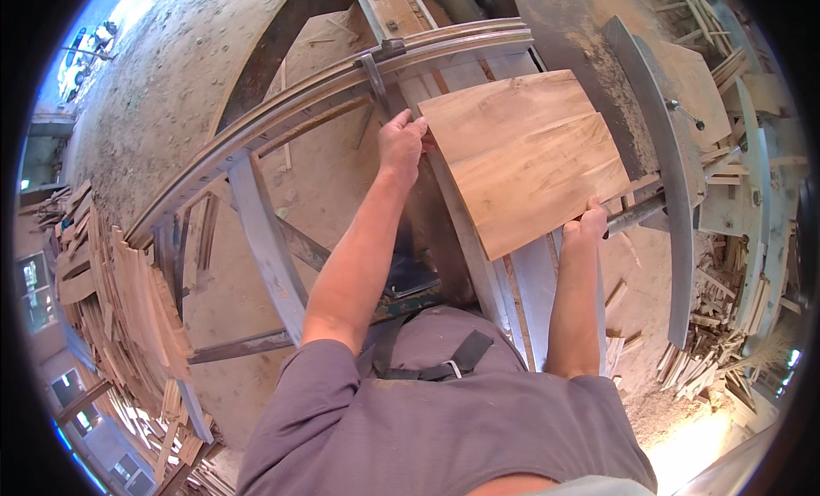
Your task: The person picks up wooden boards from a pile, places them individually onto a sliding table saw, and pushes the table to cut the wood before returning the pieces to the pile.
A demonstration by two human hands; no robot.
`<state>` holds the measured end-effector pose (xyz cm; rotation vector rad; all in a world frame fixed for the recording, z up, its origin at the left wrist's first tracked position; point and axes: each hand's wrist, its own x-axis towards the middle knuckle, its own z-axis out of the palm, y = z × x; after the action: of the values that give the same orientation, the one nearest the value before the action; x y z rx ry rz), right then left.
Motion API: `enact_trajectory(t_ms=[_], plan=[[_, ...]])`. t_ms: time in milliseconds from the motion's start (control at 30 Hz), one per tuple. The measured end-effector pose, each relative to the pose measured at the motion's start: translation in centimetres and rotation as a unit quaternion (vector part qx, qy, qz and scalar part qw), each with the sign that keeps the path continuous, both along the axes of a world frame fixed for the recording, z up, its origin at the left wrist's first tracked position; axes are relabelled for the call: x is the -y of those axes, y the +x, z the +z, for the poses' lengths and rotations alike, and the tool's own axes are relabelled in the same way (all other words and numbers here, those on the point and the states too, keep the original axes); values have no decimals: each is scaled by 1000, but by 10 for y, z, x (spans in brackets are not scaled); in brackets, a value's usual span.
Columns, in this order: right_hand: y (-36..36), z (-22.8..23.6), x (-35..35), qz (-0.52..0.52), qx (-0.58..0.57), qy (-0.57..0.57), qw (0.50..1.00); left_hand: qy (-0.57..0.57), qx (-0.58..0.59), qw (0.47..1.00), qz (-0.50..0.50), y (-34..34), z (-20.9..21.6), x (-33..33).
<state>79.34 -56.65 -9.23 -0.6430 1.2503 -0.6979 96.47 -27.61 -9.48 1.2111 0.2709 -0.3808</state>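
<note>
A broad wooden panel (530,159), light brown with visible joints between its boards, lies tilted across the metal saw table (534,278). My left hand (404,144) grips the panel's left edge near its far corner, thumb and fingers closed on it. At the near right corner, my right hand (584,223) holds the panel's edge, thumb on top; its other fingers are hidden beneath. Just beyond my left hand stands a metal stop (373,79) attached to the long curved-looking fence rail (461,45).
A metal side frame (265,227) extends to the left. On the right runs a long grey metal fence (666,172), with a dark round bar (636,214) near my right hand. Stacked boards (141,300) stand at left; wood offcuts (726,351) litter the right floor.
</note>
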Motion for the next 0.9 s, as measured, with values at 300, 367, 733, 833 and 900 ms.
enact_trajectory(t_ms=[300, 367, 733, 833, 900], plan=[[15, -13, -27, 157, -6, 25, 987, 83, -3, 995, 60, -9, -16, -2], [16, -15, -29, 180, 5, 24, 983, 109, 5, 992, 56, -10, -17, -7], [25, -1, -30, 311, -46, -42, 948, 288, 6, 958, 11, -7, -14, -45], [30, 8, -28, 357, -90, -53, 928, 393, 114, 911, 56, 13, -4, -78], [34, 15, -26, 382, -123, -47, 915, 408, 165, 892, 106, 32, 11, -93]])
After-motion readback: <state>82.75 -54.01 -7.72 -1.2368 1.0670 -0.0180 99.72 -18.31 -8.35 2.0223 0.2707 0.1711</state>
